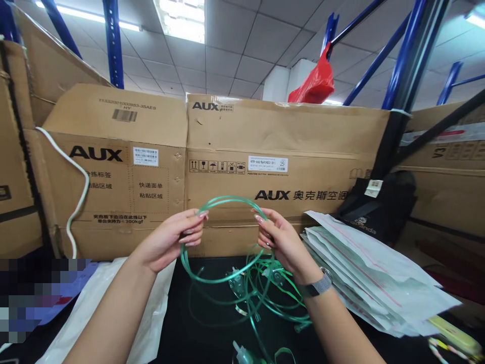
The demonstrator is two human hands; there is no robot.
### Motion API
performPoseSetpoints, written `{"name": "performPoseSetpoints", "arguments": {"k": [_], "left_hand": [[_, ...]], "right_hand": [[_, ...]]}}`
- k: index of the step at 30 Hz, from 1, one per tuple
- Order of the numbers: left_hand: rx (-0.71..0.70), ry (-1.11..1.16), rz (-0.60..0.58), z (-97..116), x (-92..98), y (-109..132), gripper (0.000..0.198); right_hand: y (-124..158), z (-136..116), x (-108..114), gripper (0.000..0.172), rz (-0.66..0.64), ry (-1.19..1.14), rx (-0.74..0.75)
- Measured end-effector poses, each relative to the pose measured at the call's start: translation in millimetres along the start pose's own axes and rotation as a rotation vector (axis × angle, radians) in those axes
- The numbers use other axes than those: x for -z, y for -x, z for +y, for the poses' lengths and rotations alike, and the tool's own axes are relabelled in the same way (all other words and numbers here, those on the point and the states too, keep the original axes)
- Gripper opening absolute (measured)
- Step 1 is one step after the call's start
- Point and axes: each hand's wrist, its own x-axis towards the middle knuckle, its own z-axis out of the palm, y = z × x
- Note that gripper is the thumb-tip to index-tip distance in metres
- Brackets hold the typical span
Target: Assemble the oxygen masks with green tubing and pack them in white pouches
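While both hands pinch it, left hand at nine o'clock, right hand at three, the thin green tube loops round and smooth.

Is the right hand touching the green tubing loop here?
Touching. The head view shows the right hand pinching the green tubing loop between thumb and fingertips; the left hand pinches its other side.

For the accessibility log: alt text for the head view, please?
The left hand and right hand pinch opposite sides of a loop of green tubing, held up over a black table strewn with more tangled tubing. AUX cardboard boxes stand behind; a stack of clear bags lies at the right.
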Motion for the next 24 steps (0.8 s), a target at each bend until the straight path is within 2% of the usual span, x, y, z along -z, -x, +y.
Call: {"name": "performPoseSetpoints", "arguments": {"k": [2,4,9,16,19,24], "left_hand": [[0.106,-0.036,-0.021,0.5,-0.6,1.2,0.018],[0.093,0.008,0.030,0.6,-1.0,0.3,0.023],[-0.183,0.126,0.160,1.0,-6.1,-3.6,0.024],[-0.444,0.285,0.209,11.0,-12.3,3.6,0.038],[-0.491,0.209,0.230,15.1,-14.1,8.5,0.037],[-0.509,-0.060,0.294,14.3,-21.2,12.5,0.027]], "right_hand": [[0.6,-2.2,0.5,0.021,0.007,0.021,0.017],[2.3,-2.7,-1.9,0.021,-0.002,0.046,0.016],[5.5,4.5,-14.4,0.023,-0.093,0.125,-0.073],[0.6,22.9,-16.4,0.028,-0.111,0.210,-0.114],[0.9,22.8,-16.6,0.026,-0.104,0.272,-0.119],[2.0,13.4,-12.0,0.026,-0.087,0.358,-0.116]]}}
